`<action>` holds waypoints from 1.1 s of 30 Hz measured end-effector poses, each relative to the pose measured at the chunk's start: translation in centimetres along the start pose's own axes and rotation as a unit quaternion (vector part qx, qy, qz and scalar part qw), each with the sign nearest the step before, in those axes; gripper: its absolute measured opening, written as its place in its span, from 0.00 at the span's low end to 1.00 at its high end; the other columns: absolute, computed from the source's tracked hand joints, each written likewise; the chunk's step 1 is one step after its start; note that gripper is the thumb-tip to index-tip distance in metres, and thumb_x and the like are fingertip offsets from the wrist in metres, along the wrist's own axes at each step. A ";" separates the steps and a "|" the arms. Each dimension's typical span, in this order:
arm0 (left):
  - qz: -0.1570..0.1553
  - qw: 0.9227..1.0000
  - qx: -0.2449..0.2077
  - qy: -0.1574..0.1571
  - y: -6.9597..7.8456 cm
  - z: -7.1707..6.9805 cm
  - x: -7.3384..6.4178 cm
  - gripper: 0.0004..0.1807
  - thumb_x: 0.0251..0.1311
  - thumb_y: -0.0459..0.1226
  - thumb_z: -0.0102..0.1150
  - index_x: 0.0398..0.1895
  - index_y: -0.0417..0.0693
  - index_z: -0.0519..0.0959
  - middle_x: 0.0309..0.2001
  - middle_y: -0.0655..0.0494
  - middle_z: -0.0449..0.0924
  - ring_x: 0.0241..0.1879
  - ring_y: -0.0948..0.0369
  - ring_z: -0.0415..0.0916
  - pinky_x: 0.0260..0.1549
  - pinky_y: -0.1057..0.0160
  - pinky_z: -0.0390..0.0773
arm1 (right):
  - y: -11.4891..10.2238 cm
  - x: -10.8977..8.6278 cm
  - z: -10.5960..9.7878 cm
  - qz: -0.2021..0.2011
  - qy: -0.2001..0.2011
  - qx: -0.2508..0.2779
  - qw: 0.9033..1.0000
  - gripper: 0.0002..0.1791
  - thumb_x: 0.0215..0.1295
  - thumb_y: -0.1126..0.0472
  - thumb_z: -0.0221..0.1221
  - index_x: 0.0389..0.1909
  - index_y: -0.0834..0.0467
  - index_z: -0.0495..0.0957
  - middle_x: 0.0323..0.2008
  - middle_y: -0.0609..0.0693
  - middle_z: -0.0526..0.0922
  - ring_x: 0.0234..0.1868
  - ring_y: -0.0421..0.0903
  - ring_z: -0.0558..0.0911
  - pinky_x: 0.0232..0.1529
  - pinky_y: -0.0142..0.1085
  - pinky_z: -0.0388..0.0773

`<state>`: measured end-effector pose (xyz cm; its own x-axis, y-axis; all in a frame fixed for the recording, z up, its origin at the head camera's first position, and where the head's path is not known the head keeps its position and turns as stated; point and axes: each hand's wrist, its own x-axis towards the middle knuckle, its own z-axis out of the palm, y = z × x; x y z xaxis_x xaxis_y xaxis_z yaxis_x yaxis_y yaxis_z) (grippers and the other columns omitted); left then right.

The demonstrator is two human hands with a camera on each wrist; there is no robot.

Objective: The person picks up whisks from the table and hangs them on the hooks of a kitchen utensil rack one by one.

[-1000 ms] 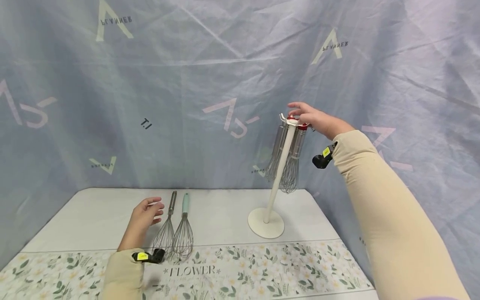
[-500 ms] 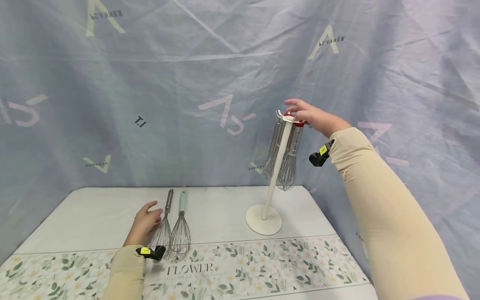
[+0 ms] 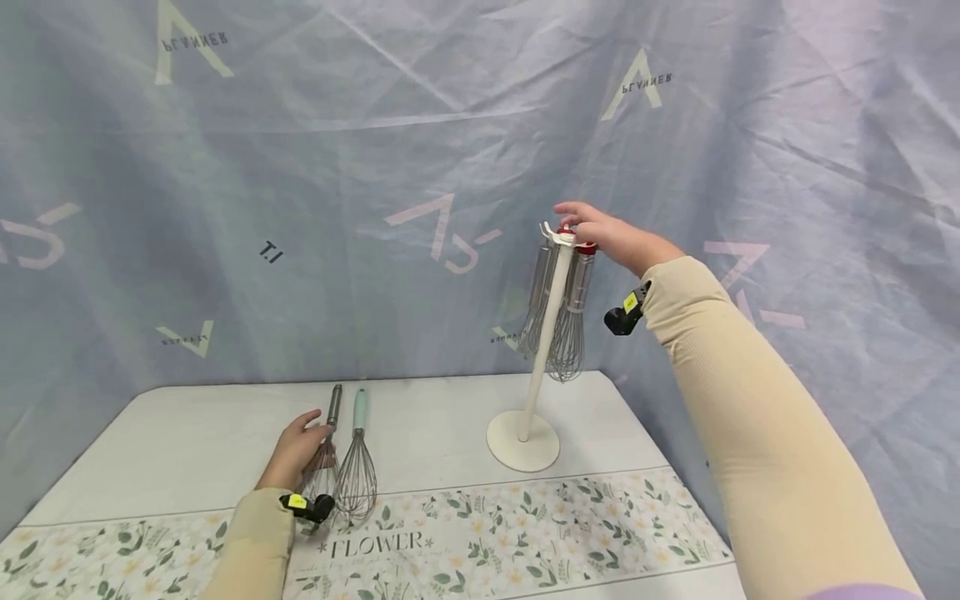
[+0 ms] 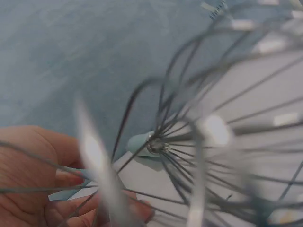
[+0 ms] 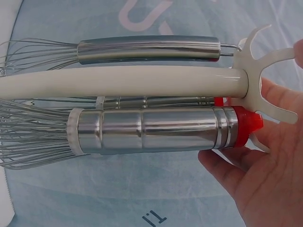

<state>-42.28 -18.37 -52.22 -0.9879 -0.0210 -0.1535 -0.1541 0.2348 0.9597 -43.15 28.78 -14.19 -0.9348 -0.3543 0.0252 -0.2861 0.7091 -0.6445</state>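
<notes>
My left hand (image 3: 296, 450) reaches over the steel-handled whisk (image 3: 333, 407) lying on the table, fingertips at its neck and partly over its wires. Right of it lies a whisk with a mint-green handle (image 3: 360, 410); in the left wrist view its wires spread in front of my fingers. My right hand (image 3: 611, 240) grips the hooked top of a white hanging stand (image 3: 551, 317). From its hooks (image 5: 258, 71) hang a plain steel-handled whisk (image 5: 149, 50) and two whisks with red ends, the nearer red-ended whisk (image 5: 156, 127) close against my fingers.
The stand's round base (image 3: 522, 450) sits on the right part of the white table (image 3: 427, 417). A floral printed band (image 3: 525, 533) crosses the front. Grey-blue curtain fabric (image 3: 337, 167) rises behind the table and along its sides.
My left hand has moved right, onto the steel-handled whisk's neck. My right hand stays at the stand's top. The whole head view has shifted slightly.
</notes>
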 end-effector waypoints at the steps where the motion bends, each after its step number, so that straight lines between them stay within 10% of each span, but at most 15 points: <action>1: 0.002 1.000 -0.006 -0.004 -0.1 0.0 0.0 0.35 0.76 0.39 0.47 0.80 0.37 0.48 0.72 0.25 0.55 0.49 0.48 0.79 0.37 0.58 0.85 | 0.0 0.0 0.0 -0.002 0.000 -0.001 1.000 0.43 0.63 0.61 0.39 0.82 0.52 0.42 0.78 0.60 0.48 0.77 0.59 0.51 0.68 0.59 0.53; 16: 0.006 0.999 -0.043 -0.004 0.8 0.9 0.2 0.33 0.74 0.30 0.45 0.79 0.35 0.51 0.67 0.27 0.63 0.22 0.65 0.72 0.22 0.65 0.80 | -0.4 -0.4 -0.4 0.004 0.003 0.015 1.000 0.42 0.63 0.63 0.38 0.81 0.55 0.42 0.78 0.62 0.47 0.75 0.59 0.53 0.69 0.57 0.55; 33: 0.032 0.995 -0.035 0.084 1.6 -0.5 -1.5 0.33 0.73 0.31 0.46 0.80 0.40 0.53 0.64 0.31 0.67 0.28 0.65 0.75 0.25 0.67 0.80 | -0.3 -0.6 -0.1 0.002 0.005 -0.001 1.000 0.40 0.70 0.59 0.41 0.82 0.55 0.43 0.78 0.63 0.48 0.77 0.60 0.52 0.72 0.61 0.49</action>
<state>-41.09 -18.45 -50.33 -0.9835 -0.1724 -0.0556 -0.0857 0.1727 0.9812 -42.52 28.83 -13.95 -0.9384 -0.3443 0.0302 -0.2821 0.7126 -0.6424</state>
